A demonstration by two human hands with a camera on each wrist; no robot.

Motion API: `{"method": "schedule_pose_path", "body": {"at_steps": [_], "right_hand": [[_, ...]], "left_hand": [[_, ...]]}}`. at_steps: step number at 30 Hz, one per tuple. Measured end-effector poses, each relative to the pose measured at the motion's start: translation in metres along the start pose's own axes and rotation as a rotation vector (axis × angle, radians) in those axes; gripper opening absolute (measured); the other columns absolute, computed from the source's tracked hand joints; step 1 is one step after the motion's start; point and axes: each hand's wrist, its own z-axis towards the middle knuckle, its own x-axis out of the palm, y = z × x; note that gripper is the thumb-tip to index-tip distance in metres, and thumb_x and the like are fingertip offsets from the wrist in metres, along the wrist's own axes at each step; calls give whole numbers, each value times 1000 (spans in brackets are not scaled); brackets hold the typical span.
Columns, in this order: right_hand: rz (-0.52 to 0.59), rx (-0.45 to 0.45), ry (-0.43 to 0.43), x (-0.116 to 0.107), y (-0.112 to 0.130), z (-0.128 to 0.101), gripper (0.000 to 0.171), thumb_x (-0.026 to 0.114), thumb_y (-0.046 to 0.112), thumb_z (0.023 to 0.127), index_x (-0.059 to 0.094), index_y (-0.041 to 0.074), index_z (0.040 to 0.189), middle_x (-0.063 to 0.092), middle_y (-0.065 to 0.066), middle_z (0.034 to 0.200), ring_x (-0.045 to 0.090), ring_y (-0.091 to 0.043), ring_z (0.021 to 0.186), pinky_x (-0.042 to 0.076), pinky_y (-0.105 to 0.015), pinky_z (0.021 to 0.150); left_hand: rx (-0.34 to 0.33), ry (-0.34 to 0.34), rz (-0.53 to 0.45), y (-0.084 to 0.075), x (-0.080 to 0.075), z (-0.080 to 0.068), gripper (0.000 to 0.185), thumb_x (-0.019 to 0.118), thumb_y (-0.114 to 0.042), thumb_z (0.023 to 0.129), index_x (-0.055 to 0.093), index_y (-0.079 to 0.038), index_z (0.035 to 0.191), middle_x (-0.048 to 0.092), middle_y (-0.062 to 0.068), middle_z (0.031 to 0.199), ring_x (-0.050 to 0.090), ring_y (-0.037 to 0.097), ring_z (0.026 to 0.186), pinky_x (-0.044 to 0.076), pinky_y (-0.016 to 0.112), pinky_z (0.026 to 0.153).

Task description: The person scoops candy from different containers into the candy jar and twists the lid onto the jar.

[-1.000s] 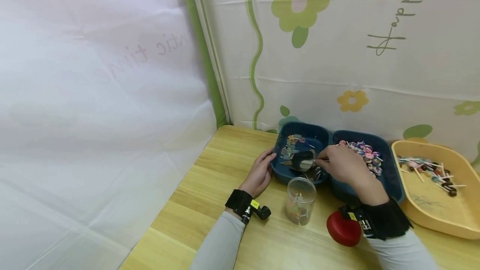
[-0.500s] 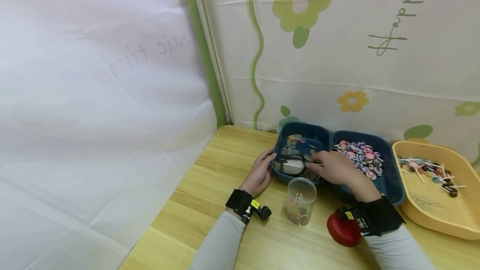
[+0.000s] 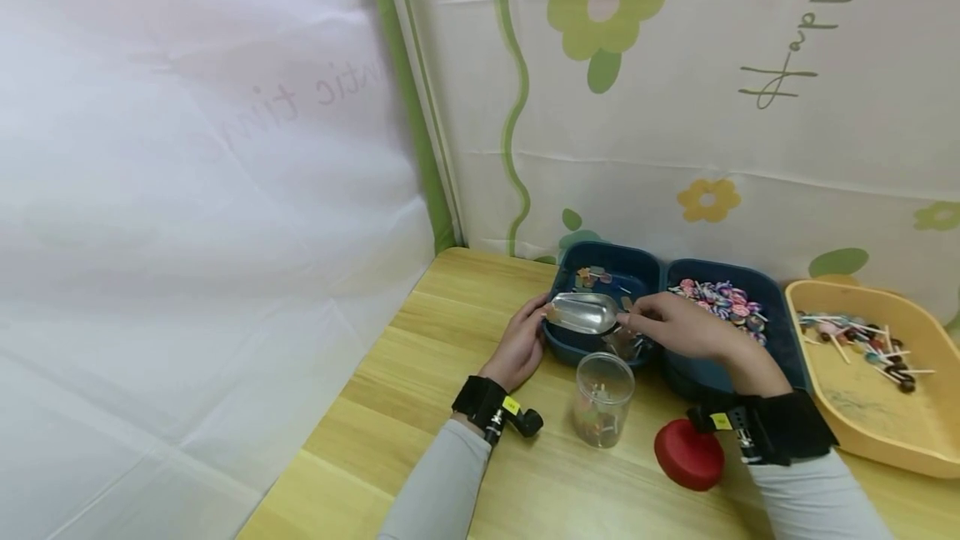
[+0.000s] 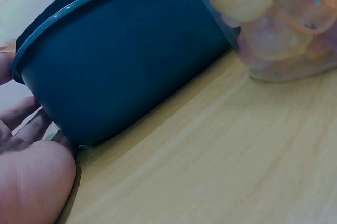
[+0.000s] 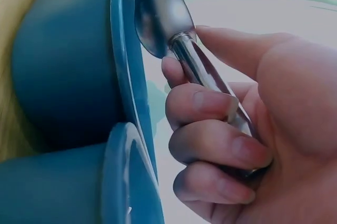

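Silver metal scoop with a rounded bowl [image 3: 588, 313], one: sitting over the left dark blue plastic bin [image 3: 573, 349], its lip reaching toward the left rim, a small amber piece [image 3: 553, 315] showing there. Right hand [image 3: 678, 325]: wrapping curled fingers around the scoop's handle. Left hand [image 3: 517, 344]: holding the bin's outer side, thumb at the rim. Step, as judged: gathering pieces. Next move: probably calling for a level lift toward the clear plastic cylindrical jar [image 3: 603, 407], which is standing just in front of the bin. Edges: the right dark blue plastic bin [image 3: 783, 352] is crowding the handle side; pale wood-grained desk [image 3: 405, 357] is offering room leftward; a red, round, lid-like disc [image 3: 688, 454] is narrowing the jar's right.
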Motion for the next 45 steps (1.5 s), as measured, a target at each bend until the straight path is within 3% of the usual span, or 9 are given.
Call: {"method": "schedule_pose_path", "body": {"at_steps": [11, 21, 29, 37, 41, 45], "right_hand": [[17, -15, 4, 1, -4, 2, 26, 56, 22, 107, 65, 12, 85, 43, 4, 67, 38, -9, 57, 33, -29, 55], [42, -26, -70, -17, -10, -12, 21, 56, 22, 107, 68, 13, 92, 45, 1, 69, 43, -13, 56, 38, -30, 53], [41, -130, -121, -48, 4, -42, 16, 55, 18, 107, 66, 19, 95, 51, 0, 73, 49, -19, 60, 41, -32, 52], [61, -217, -91, -70, 24, -79, 22, 52, 3, 106, 67, 18, 102, 54, 2, 75, 52, -17, 61, 45, -32, 54], [25, -184, -113, -74, 29, -94, 23, 54, 1, 105, 70, 17, 107, 60, 2, 82, 56, -16, 71, 45, -31, 58], [-100, -100, -180, -76, 30, -107, 24, 61, 5, 103, 74, 22, 112, 66, 7, 88, 54, -14, 72, 40, -28, 55]], "left_hand": [[-2, 3, -6, 1, -2, 1, 43, 53, -16, 108, 48, -5, 149, 45, 11, 153, 41, 21, 142, 29, 37, 120], [-14, -1, 9, 0, 0, 0, 43, 50, -16, 109, 47, -5, 150, 41, 11, 157, 36, 22, 146, 25, 39, 123], [-22, 2, -4, 1, 0, 1, 43, 51, -17, 109, 47, -6, 150, 40, 11, 158, 35, 25, 148, 26, 40, 122], [-5, 9, -12, 1, -1, 0, 43, 51, -16, 109, 47, -5, 150, 39, 15, 158, 36, 27, 147, 28, 41, 121], [-4, 16, -14, 1, 0, -1, 44, 50, -16, 109, 44, -5, 152, 36, 17, 160, 35, 28, 148, 28, 41, 121], [-4, 22, -11, 1, 0, -1, 45, 49, -15, 109, 44, -4, 152, 34, 17, 161, 34, 28, 148, 28, 40, 121]]}}
